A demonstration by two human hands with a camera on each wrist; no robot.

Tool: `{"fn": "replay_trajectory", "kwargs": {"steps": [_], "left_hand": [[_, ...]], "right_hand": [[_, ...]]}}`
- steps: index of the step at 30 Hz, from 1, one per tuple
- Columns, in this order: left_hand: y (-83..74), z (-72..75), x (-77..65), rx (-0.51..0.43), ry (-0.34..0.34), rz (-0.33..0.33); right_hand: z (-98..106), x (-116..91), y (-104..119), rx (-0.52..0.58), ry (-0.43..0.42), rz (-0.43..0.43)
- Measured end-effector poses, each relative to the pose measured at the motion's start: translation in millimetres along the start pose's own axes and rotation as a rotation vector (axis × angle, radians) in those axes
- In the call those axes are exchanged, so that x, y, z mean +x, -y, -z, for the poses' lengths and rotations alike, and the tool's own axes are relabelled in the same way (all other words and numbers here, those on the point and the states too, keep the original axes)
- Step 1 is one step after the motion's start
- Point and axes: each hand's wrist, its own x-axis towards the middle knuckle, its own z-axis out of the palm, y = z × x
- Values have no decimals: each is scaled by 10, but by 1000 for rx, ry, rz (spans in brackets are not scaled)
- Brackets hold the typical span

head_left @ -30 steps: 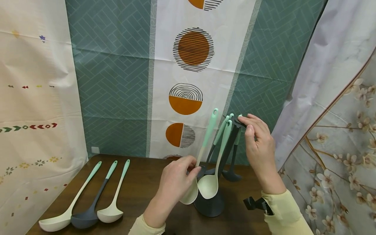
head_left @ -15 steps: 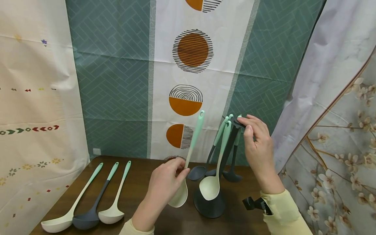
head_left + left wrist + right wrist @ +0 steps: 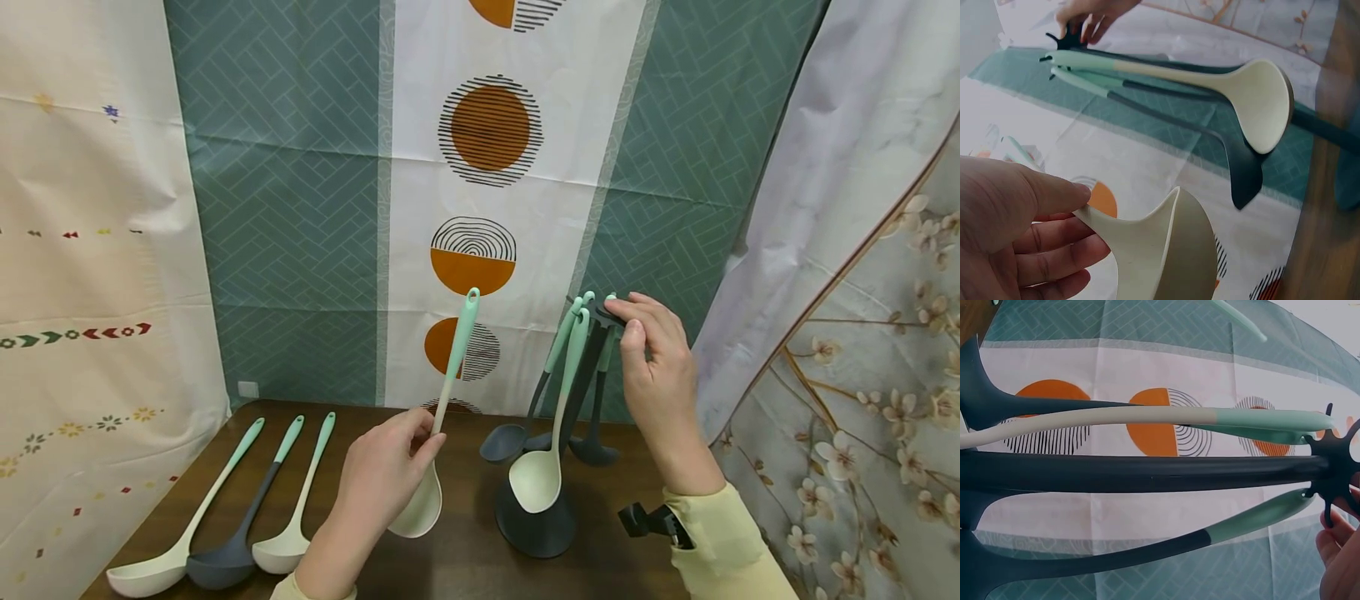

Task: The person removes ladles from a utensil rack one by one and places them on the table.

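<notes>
My left hand (image 3: 378, 471) pinches a cream ladle (image 3: 460, 337) with a mint handle end, gripping its neck between thumb and fingers. The ladle stands up, leaning slightly, with its bowl (image 3: 1191, 250) below my hand and left of the dark utensil stand (image 3: 536, 529). At the stand's hooked top (image 3: 1338, 464), my right hand (image 3: 663, 375) holds on with thumb and fingertips. From those hooks hang another cream ladle (image 3: 537, 482) at the front and several dark grey utensils with mint handles, among them a ladle (image 3: 594, 452) on the right and a spoon-like one (image 3: 503, 442) on the left.
Side by side on the left of the brown wooden table (image 3: 457, 567) lie a long cream ladle (image 3: 153, 573), a dark grey ladle (image 3: 222, 565) and a smaller cream ladle (image 3: 282, 552). Patterned cloths hang behind the table and at both sides.
My left hand has carried the cream ladle leftward, away from the stand, uncovering the dark spoon-like utensil. My right hand stays at the stand's top.
</notes>
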Motion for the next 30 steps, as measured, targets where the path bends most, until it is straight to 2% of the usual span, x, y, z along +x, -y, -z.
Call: {"fn": "replay_trajectory", "kwargs": {"steps": [8,17,30], "left_hand": [[174,75,-50,50,20,29],[298,152,-50,78,68,92],[512,143,-40,102,141,195]], "right_hand": [[-12,3,1,3,-16,6],[-34,7,6,8,-47,24],[-49,-3,9,10,-55,21]]}}
